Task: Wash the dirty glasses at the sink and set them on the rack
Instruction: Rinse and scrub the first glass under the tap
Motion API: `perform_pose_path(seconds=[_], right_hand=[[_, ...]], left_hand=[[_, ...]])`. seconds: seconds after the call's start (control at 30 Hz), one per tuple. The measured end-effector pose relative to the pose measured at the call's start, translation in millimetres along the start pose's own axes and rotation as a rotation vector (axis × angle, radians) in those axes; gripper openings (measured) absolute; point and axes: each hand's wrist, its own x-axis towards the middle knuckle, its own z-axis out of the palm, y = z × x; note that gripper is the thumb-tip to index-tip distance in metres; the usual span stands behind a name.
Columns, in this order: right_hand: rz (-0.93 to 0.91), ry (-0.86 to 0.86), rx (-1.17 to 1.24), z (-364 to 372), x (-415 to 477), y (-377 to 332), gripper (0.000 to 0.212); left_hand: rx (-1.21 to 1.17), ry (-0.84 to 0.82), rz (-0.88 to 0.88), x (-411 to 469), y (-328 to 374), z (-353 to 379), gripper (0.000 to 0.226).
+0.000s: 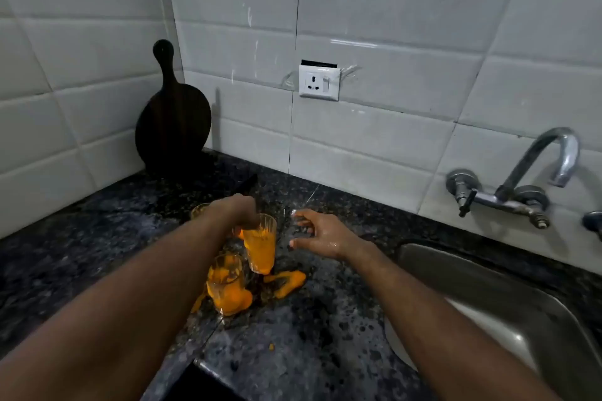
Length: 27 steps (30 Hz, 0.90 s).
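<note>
Granite counter (pixel 97 238) left of the sink (pixel 488 286): left hand (pixel 239 210) pinches an orange-coated glass (pixel 260 244) at its rim — right hand (pixel 321 236) spread, empty, wet. Slick residue could make it slip onto the neighbouring glass (pixel 226 283).

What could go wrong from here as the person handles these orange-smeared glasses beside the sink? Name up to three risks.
1. The left hand holds the tall glass only by its rim; that grip on a smeared glass could slip.
2. The near glass stands close in front of it and might get knocked over.
3. The right hand looks wet, so a handover may slide.
</note>
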Motion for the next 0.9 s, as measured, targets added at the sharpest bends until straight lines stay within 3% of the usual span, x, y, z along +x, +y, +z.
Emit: perform_pose_path(seconds=[0.07,0.23,0.47,0.63,0.8,0.9], right_hand=[[0.017,-0.024,0.005,7.9,7.8,-7.2,0.077],[0.047,-0.076,0.028,27.9,19.5,-15.8,0.078],[0.085,-0.008,0.125,31.8,23.6,-13.9,0.089],[0.137,0.165,0.271,11.1,-2.1,5.2,0.108],[0.156,0.434,0.352,-34.7,-53.1,40.2,0.076],[0.189,0.528,0.306,-67.0,-90.1,66.1,0.074]], left_hand=[[-0.108,-0.06,-0.011,8.9,-6.3,8.1,0.026],[-0.238,0.029,0.02,22.4,-14.7,30.5,0.033],[-0.189,0.135,0.174,31.3,-5.4,26.0,0.03],[-0.282,0.092,0.34,34.0,38.9,8.7,0.031],[-0.378,0.121,0.501,13.7,122.0,-3.3,0.024],[-0.469,0.088,0.557,2.6,174.4,-1.9,0.028]])
